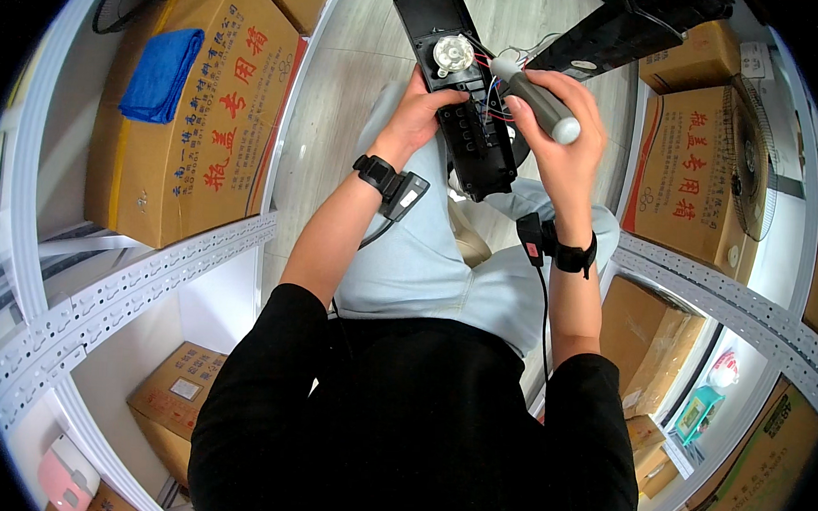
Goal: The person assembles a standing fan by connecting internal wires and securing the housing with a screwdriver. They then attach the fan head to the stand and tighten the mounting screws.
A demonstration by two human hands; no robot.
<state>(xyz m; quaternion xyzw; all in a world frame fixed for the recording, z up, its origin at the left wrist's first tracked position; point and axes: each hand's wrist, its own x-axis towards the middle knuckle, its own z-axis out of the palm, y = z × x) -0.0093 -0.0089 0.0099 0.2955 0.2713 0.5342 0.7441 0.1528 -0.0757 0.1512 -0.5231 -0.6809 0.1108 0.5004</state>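
My left hand [423, 111] grips the left side of a long black plastic housing [455, 82] that rests over my lap, its inside facing up. A white round part [454, 54] and red, blue and black wires [488, 91] show inside it. My right hand [563, 139] is closed around a screwdriver [542, 105] with a grey handle and white end, its tip pointed down into the housing by the wires. Both wrists wear black straps with small devices and cables.
White metal shelving runs along both sides. A large cardboard box [199, 106] with a folded blue cloth [162, 73] sits on the left shelf; more boxes [686, 168] and a fan grille [745, 162] stand on the right. A second black cover [634, 27] lies ahead on the floor.
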